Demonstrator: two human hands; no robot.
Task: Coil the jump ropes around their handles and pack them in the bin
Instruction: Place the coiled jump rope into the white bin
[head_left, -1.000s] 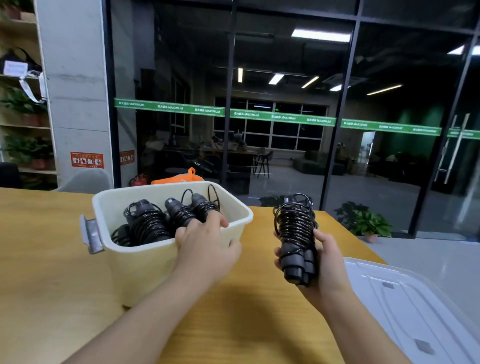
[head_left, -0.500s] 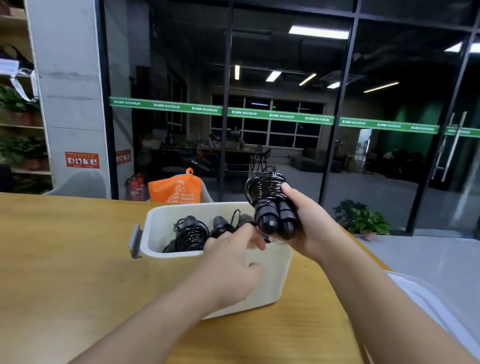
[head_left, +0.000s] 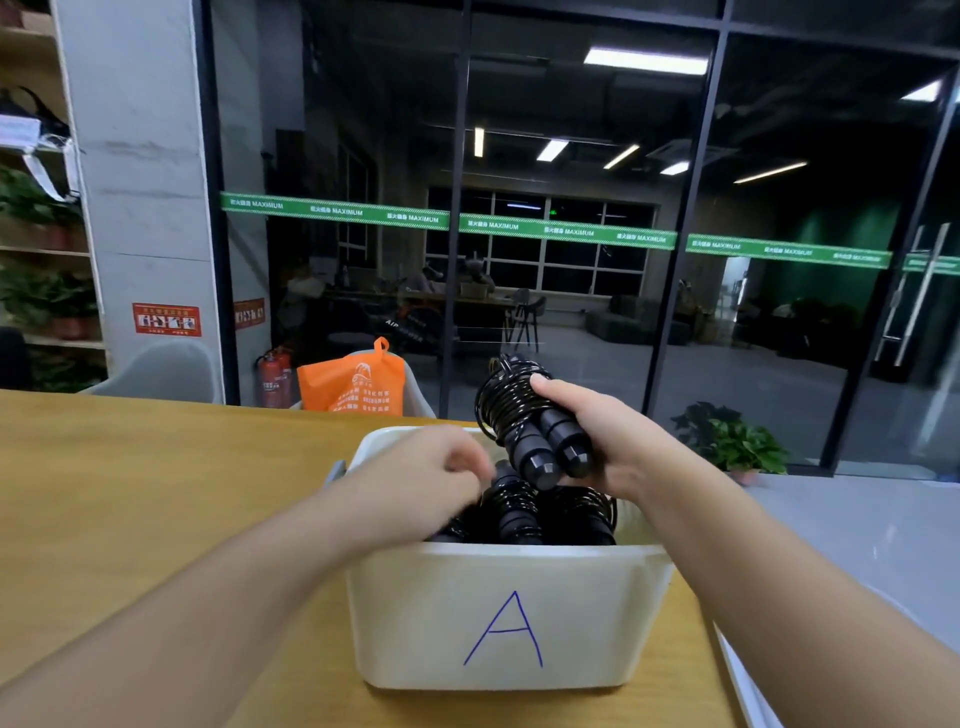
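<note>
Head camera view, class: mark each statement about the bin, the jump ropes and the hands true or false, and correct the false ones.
1. The cream plastic bin bears a blue letter A. True.
2. The right hand grips a black coiled jump rope above the bin. True.
3. The bin holds no ropes. False: black coiled ropes lie inside.
4. The left hand holds the orange bag. False: it is at the bin; the bag stands beyond the wooden table.

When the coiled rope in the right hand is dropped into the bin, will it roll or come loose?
The coiled rope probably stays compact: its cord looks tightly wound. Its round handles might roll a little, but the ropes already in the bin should stop it.
</note>
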